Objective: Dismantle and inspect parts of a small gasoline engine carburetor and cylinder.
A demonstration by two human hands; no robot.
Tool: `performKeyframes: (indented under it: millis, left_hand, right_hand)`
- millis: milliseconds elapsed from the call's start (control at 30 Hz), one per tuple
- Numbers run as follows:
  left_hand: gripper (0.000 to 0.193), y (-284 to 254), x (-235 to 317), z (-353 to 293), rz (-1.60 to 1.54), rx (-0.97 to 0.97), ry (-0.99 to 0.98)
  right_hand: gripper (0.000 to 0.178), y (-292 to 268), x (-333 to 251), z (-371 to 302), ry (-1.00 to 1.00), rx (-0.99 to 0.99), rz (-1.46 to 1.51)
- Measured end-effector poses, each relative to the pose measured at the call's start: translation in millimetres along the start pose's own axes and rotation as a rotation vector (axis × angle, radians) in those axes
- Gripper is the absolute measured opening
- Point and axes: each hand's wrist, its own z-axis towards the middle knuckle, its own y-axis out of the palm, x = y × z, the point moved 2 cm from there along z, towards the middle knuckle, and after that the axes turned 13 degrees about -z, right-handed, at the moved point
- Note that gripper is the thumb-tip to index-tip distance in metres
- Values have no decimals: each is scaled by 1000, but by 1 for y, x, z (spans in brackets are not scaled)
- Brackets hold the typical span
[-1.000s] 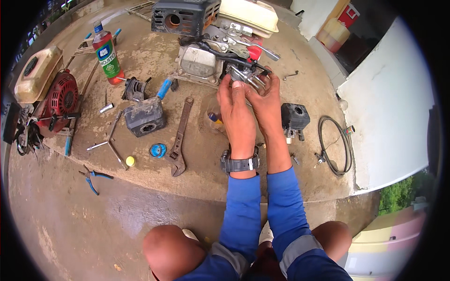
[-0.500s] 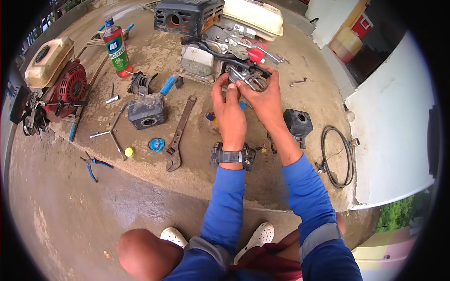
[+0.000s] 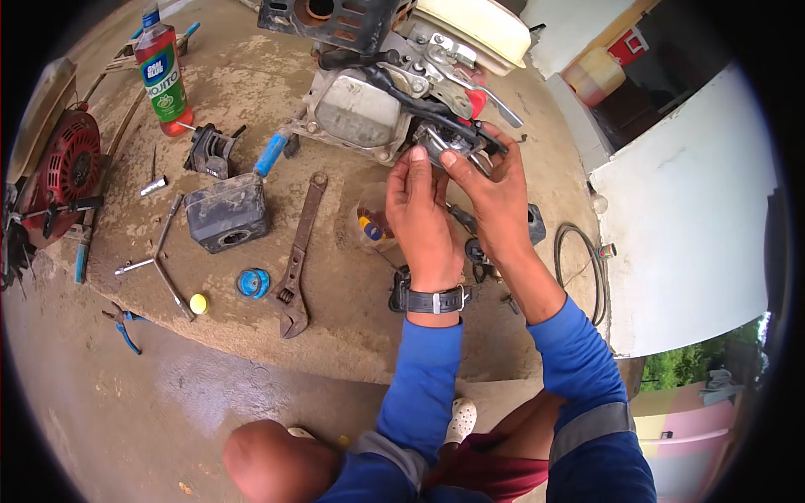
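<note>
A small engine (image 3: pixel 359 109) with a grey metal cover lies at the top middle. At its right side is a silvery carburetor (image 3: pixel 433 142) with two bright rods beside it, pressed close to the engine. My left hand (image 3: pixel 426 220) has its thumb and fingers closed on the carburetor's near edge. From the right, my right hand (image 3: pixel 499 189) grips it too, thumb in front and fingers curled over the far side. The fingers hide much of the part, and I cannot tell whether it is fastened. A black hose (image 3: pixel 411 102) runs over the engine just above.
A rusty adjustable wrench (image 3: pixel 300 260), a black box-shaped cover (image 3: pixel 226 214), a blue cap (image 3: pixel 252 283) and an L-shaped wrench (image 3: pixel 168 261) lie left of my hands. Further left are a bottle (image 3: pixel 163 80), pliers (image 3: pixel 126 327) and a red engine (image 3: pixel 67 172). A coiled cable (image 3: pixel 579 268) lies right.
My view has moved closer to the engine and turned, so things on the left sit further left. Both hands stay on the carburetor, which seems closer to the engine's side.
</note>
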Motion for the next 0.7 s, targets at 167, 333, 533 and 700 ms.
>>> performKeyframes:
  millis: [167,333,533,700]
  left_hand:
    - [24,-4,-3,7,-109,-36,-38]
    - [26,-4,0,7,-92,-99,-84]
    - [26,-6,-2,5,-52,-88,-58]
    - [29,-11,-4,6,-38,-123,-91]
  right_hand:
    - [80,6,6,-4,-25,46,15]
    - [78,5,4,-4,-30,70,1]
    - [76,3,-1,-7,32,43,-7]
    - [74,3,2,-7,28,14,33]
